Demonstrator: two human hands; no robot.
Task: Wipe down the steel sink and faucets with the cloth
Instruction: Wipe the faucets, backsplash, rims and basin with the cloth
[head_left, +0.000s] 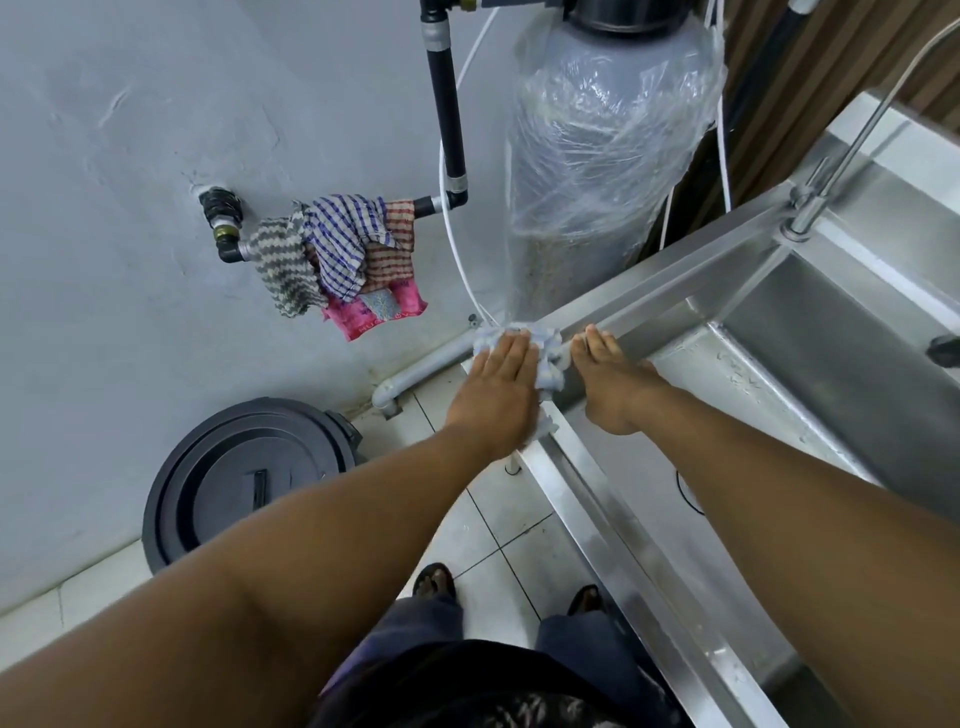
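Step in hand, as judged: wiping the far left corner of the sink's rim. The basin and the faucet lie to the right of the cloth, with droplets on the drainboard, so most of the job appears outstanding.

Left to right:

- Black bin lid (244, 483) on the tiled floor, clear of the work.
- Spare rags (337, 260) draped over a wall pipe, untouched.
- Left hand (498, 395): fingers straight and close together, palm down, pressing flat on the cloth. It grips nothing.
- Cloth (548, 361): pale, bunched, pinned under the left hand on the rim's corner, its edge spilling out to the right of the fingers.
- Right hand (615, 387): fingers straight and together, laid on the steel ledge just beside the cloth. It holds nothing. Whether its fingertips touch the cloth cannot be told.
- Plastic-wrapped filter tank (608, 171) standing behind the corner.
- Steel sink (691, 288): rim and basin run rightward from the hands.
- Faucet (804, 210) mounted on the back ledge, well apart from both hands.

The two hands are near each other but not joined, with the cloth's loose edge between them.

Next move, as judged: slide the cloth rightward along the rim under steady flat pressure, then down into the basin. The faucet will need the cloth wrapped round its stem, which calls for a closed grip in place of a flat palm.
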